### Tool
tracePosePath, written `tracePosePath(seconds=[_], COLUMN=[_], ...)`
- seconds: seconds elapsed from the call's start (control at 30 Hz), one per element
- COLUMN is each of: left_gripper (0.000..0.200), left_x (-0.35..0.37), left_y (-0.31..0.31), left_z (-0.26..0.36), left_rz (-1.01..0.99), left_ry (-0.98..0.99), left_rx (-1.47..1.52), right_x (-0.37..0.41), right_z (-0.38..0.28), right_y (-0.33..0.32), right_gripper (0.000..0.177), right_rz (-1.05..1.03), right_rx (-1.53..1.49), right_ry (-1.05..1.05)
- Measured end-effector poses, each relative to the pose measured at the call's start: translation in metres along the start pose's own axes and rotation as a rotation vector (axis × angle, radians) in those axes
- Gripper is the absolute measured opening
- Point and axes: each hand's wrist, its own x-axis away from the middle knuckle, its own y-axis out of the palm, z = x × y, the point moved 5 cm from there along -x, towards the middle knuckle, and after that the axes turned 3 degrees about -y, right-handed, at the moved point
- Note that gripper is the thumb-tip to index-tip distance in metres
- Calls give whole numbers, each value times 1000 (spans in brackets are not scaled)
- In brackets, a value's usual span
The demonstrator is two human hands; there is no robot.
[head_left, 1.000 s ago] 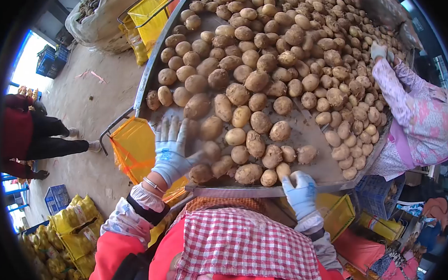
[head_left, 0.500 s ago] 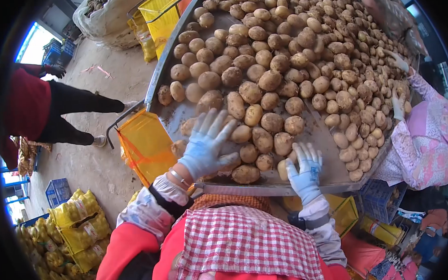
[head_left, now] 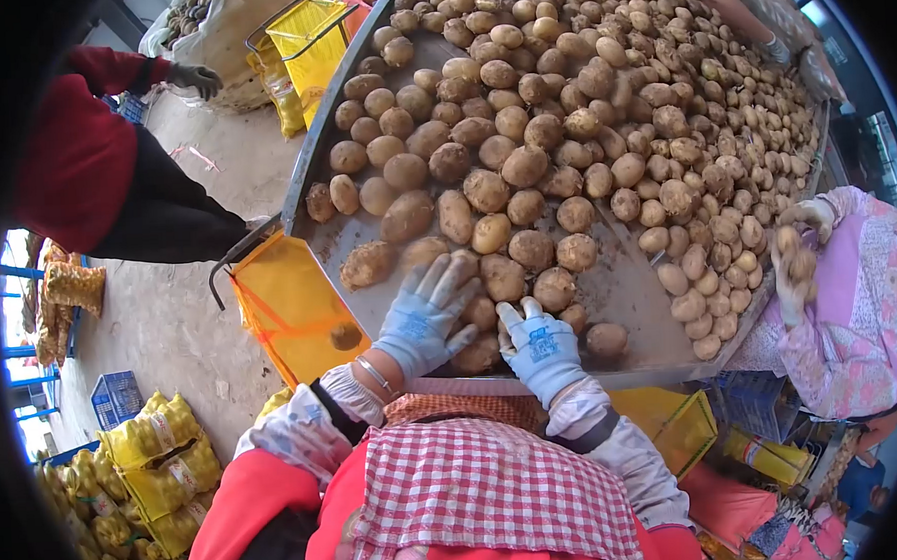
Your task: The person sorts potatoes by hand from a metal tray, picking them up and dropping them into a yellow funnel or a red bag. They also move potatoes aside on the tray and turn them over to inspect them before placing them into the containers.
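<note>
Several soil-marked potatoes [head_left: 487,191] lie on the metal sorting table [head_left: 609,283] before me. My left hand [head_left: 422,321], in a pale blue-and-white glove, rests over potatoes near the front edge with its fingers stretched out. Just right of it, my gloved right hand [head_left: 542,348] touches potatoes with its fingertips, fingers apart and slightly bent. A few potatoes are partly hidden under both hands. One blurred potato [head_left: 346,337] is at the opening of the yellow mesh bag [head_left: 291,297] hooked at the table's left corner.
A co-worker in a red top [head_left: 73,166] stands on the left. At the right edge, another person in a pink patterned top [head_left: 849,293] holds potatoes. Filled yellow bags [head_left: 160,433] and a blue crate [head_left: 116,398] are on the floor at lower left.
My right hand has moved left, closer to my left hand. Potatoes near the left corner have shifted, and one now shows at the yellow bag. The co-worker in red has come nearer.
</note>
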Motion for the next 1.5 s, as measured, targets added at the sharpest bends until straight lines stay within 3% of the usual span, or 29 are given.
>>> tracePosePath(seconds=[0.07,0.1,0.13,0.17,0.23,0.27,0.4,0.47,0.53,0.6,0.63,0.67,0.7,0.73,0.77,0.8,0.83,0.9,0.93,1.07,1.13,1.17,1.2,1.23,1.3,1.37,1.4,1.47,1.5], left_gripper=[58,55,51,51,42,48,63,59,56,45,35,38,41,41,47,53,53,64,69,57,38,23,27,37,50,58,62,60,51], left_x=[7,9,5,-3,-37,-58,-69,-45,-44,-65,-91,-117,-133,-154,-175,-189,-190,-179,-170,-143,-162,-185,-209,-236,-260,-271,-262,-219,-198], left_y=[-9,-18,-23,-24,-42,-45,6,-2,-15,-12,-21,-32,-37,-23,-12,-12,-6,14,12,-12,-1,-9,-40,-31,-13,14,13,1,2], left_z=[-9,-13,-24,-27,-33,-35,-21,-3,-3,-18,-29,-35,-44,-51,-58,-56,-51,-37,-32,-3,0,-1,5,-5,-8,-5,5,31,38], left_rz=[-24,-42,-189,-180,238,284,142,97,41,-405,-489,-108,275,278,328,376,379,148,170,52,-585,-36,275,484,487,264,165,-59,-12], left_ry=[-3,-9,-149,-152,-128,-118,-84,-7,77,28,-218,-189,-154,-150,-165,-181,-182,-159,-59,179,-27,231,209,152,29,-11,18,201,286], left_rx=[-36,-68,111,106,169,103,-8,-5,-8,134,198,276,349,347,116,-115,-115,-92,-59,124,312,380,402,157,69,-38,162,86,71], right_x=[-6,3,11,22,29,26,52,75,92,110,116,115,99,93,88,87,86,86,87,90,88,88,87,87,88,88,88,87,88], right_z=[7,15,33,51,59,60,114,149,162,175,185,192,166,158,152,151,150,150,152,152,148,147,146,146,147,149,148,149,150], right_y=[-5,3,11,17,-18,-35,-30,-31,-18,7,26,34,-3,-10,-16,-19,-20,-22,-20,-9,-17,-18,-19,-20,-17,-13,-14,-14,-12], right_gripper=[48,48,52,55,62,63,46,21,14,8,10,12,15,16,17,17,19,21,22,22,20,20,20,20,20,19,19,18,18], right_rz=[-221,-210,-22,152,159,297,501,642,674,705,650,594,497,524,549,555,505,449,441,447,452,452,459,464,452,443,440,435,428], right_rx=[-145,-143,-681,-1224,-2097,-2269,-2164,-1346,-1259,-1171,-956,-741,-565,-436,-307,-305,-290,-285,-382,-543,-557,-548,-535,-521,-506,-552,-553,-591,-623], right_ry=[40,37,121,207,297,373,534,598,692,786,769,746,729,655,582,582,570,548,597,676,679,690,668,647,650,672,671,687,704])
